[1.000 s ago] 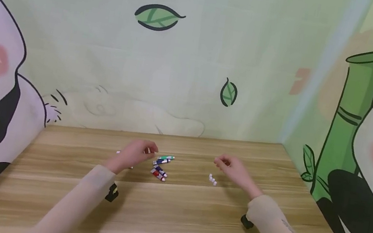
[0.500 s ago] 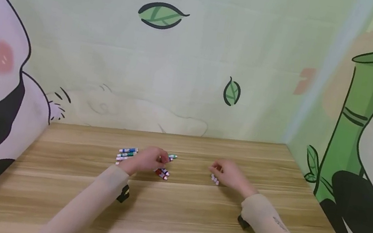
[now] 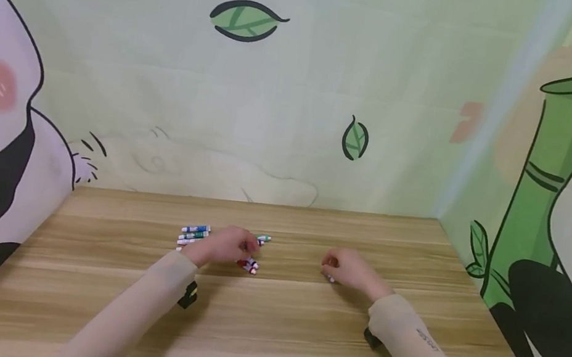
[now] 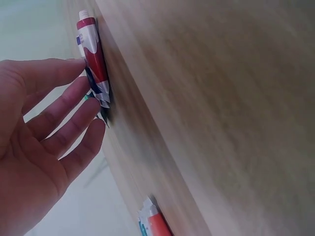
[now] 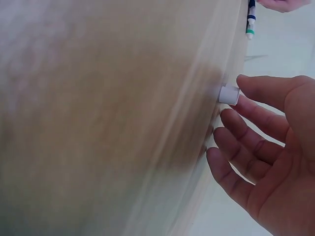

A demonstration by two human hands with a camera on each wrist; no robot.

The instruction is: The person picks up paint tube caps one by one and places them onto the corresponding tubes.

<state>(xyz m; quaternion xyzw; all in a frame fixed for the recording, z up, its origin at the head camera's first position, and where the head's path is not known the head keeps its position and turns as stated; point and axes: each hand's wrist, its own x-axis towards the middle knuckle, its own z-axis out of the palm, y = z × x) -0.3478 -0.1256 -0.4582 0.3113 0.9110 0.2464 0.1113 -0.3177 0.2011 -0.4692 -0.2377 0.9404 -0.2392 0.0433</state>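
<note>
My left hand [image 3: 231,243] hovers low over a small cluster of paint tubes, its fingers loosely bent. In the left wrist view, a red and silver paint tube [image 4: 96,51] lies beside a dark blue tube [image 4: 90,78], with thumb and fingertips right at the blue one. My right hand [image 3: 353,269] is down by the small white caps [image 3: 330,278], hiding most of them in the head view. In the right wrist view, one white cap [image 5: 229,94] stands at the tips of the loosely curved thumb and forefinger.
Left of the cluster, several tubes lie in a row, including a blue one [image 3: 195,229] and a green one [image 3: 194,236]. A green-ended tube [image 3: 265,238] pokes out beyond the left hand. Behind the wooden table [image 3: 261,337] hangs a printed cloth backdrop [image 3: 296,111].
My left hand has shifted right and down over the tube cluster, uncovering the left row. My right hand has lowered from above the white caps to beside them, covering most.
</note>
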